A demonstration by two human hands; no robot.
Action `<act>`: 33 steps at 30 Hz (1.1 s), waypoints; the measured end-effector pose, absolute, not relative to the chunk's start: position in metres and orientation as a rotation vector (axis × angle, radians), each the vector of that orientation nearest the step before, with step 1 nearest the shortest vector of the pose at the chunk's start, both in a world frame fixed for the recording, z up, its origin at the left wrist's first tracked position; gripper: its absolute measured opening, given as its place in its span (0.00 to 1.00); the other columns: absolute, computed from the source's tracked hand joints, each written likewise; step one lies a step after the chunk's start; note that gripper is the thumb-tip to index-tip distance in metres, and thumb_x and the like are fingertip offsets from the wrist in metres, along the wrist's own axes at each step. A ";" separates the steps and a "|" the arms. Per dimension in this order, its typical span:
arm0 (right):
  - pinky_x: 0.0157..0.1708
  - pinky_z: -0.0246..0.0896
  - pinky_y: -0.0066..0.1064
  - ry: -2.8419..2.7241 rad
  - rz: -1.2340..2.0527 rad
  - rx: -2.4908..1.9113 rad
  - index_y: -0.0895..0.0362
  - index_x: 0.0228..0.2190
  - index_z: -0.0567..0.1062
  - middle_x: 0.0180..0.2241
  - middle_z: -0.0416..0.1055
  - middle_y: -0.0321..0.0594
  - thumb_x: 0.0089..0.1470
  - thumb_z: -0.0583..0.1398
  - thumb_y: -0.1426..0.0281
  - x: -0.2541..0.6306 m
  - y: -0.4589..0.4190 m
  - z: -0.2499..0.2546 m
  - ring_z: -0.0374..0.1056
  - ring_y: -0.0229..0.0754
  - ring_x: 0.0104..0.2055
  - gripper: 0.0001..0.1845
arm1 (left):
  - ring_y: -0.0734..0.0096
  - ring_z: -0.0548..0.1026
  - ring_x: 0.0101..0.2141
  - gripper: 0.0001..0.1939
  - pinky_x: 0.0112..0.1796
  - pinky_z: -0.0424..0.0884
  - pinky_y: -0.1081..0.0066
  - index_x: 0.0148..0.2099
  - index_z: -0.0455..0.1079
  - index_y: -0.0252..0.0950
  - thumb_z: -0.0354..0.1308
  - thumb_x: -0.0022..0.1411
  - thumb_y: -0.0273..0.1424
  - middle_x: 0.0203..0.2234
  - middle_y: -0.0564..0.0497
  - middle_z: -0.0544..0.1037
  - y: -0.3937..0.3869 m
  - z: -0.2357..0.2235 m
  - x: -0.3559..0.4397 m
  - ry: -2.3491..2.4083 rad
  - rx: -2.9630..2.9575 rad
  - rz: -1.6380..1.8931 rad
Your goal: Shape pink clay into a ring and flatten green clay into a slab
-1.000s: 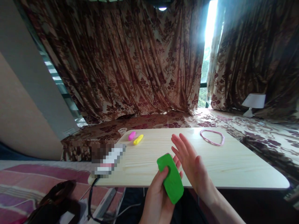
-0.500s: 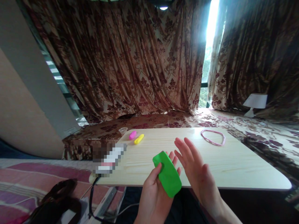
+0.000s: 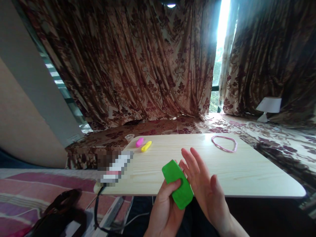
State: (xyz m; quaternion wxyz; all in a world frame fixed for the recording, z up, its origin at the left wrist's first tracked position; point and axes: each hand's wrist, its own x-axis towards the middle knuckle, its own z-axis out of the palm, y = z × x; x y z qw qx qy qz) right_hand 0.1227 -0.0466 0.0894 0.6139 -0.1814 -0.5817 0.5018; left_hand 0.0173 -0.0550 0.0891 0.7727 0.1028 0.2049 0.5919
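Observation:
A flat green slab of modelling clay [image 3: 181,194] with rounded corners rests in my left hand [image 3: 166,205], the thumb pressing on its upper face and the fingers behind it. My right hand [image 3: 206,189] is held just to the right of the slab, palm turned toward it, fingers stretched out and thumb apart; nothing is in it. Whether its fingertips touch the slab's edge or my left fingers, I cannot tell. Both hands are above the near edge of the pale wooden table [image 3: 251,174].
On the table's far left lie a pink clay piece [image 3: 139,142] and a yellow clay piece [image 3: 146,146]. A twisted pink ring [image 3: 224,144] lies at the far right. A blurred-out device [image 3: 117,168] with a black cable sits at the left edge. Beyond stands a white lamp [image 3: 269,106].
The green slab shifted slightly left in my left hand, and its thumb slid further onto the slab's face. My right hand moved away to the right, then came back closer to the slab.

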 end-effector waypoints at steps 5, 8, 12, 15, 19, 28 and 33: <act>0.62 0.34 0.49 -1.241 1.241 -0.343 0.44 0.59 0.55 0.63 0.49 0.34 0.54 0.44 0.43 0.121 -0.049 0.092 0.39 0.47 0.66 0.35 | 0.62 0.76 0.44 0.30 0.50 0.66 0.64 0.60 0.59 0.36 0.52 0.56 0.13 0.40 0.45 0.79 -0.056 0.084 0.021 0.489 0.243 1.309; 0.62 0.32 0.49 -1.221 1.254 -0.317 0.43 0.58 0.56 0.63 0.50 0.33 0.54 0.44 0.44 0.118 -0.050 0.090 0.38 0.46 0.66 0.34 | 0.63 0.76 0.44 0.30 0.50 0.66 0.65 0.60 0.59 0.37 0.52 0.56 0.14 0.41 0.45 0.79 -0.056 0.083 0.020 0.476 0.248 1.288; 0.63 0.30 0.47 -1.206 1.286 -0.269 0.42 0.58 0.57 0.63 0.50 0.32 0.54 0.46 0.45 0.117 -0.048 0.086 0.39 0.46 0.66 0.33 | 0.64 0.75 0.45 0.29 0.52 0.65 0.66 0.59 0.61 0.38 0.52 0.57 0.14 0.40 0.47 0.79 -0.054 0.083 0.016 0.466 0.253 1.267; 0.63 0.30 0.47 -1.164 1.340 -0.239 0.42 0.58 0.57 0.63 0.50 0.33 0.55 0.46 0.45 0.120 -0.045 0.086 0.39 0.46 0.66 0.32 | 0.64 0.75 0.45 0.29 0.51 0.65 0.66 0.59 0.61 0.37 0.52 0.56 0.14 0.41 0.47 0.79 -0.052 0.081 0.014 0.484 0.241 1.244; 0.63 0.30 0.48 -1.102 1.342 -0.233 0.43 0.59 0.56 0.63 0.50 0.33 0.55 0.45 0.46 0.125 -0.043 0.089 0.38 0.46 0.66 0.33 | 0.65 0.77 0.41 0.30 0.47 0.68 0.68 0.59 0.60 0.37 0.52 0.55 0.13 0.40 0.46 0.78 -0.048 0.076 0.015 0.459 0.236 1.214; 0.63 0.26 0.46 -1.165 1.377 -0.219 0.43 0.58 0.58 0.63 0.51 0.33 0.55 0.47 0.46 0.119 -0.042 0.081 0.37 0.45 0.66 0.32 | 0.64 0.78 0.39 0.30 0.47 0.68 0.64 0.60 0.59 0.37 0.51 0.56 0.13 0.37 0.47 0.79 -0.051 0.076 0.016 0.490 0.243 1.211; 0.63 0.27 0.44 -1.097 1.392 -0.172 0.47 0.60 0.54 0.63 0.49 0.35 0.58 0.44 0.48 0.126 -0.035 0.084 0.38 0.44 0.66 0.32 | 0.62 0.74 0.47 0.22 0.51 0.64 0.63 0.57 0.63 0.35 0.49 0.60 0.19 0.41 0.46 0.78 -0.050 0.076 0.018 0.332 0.205 1.169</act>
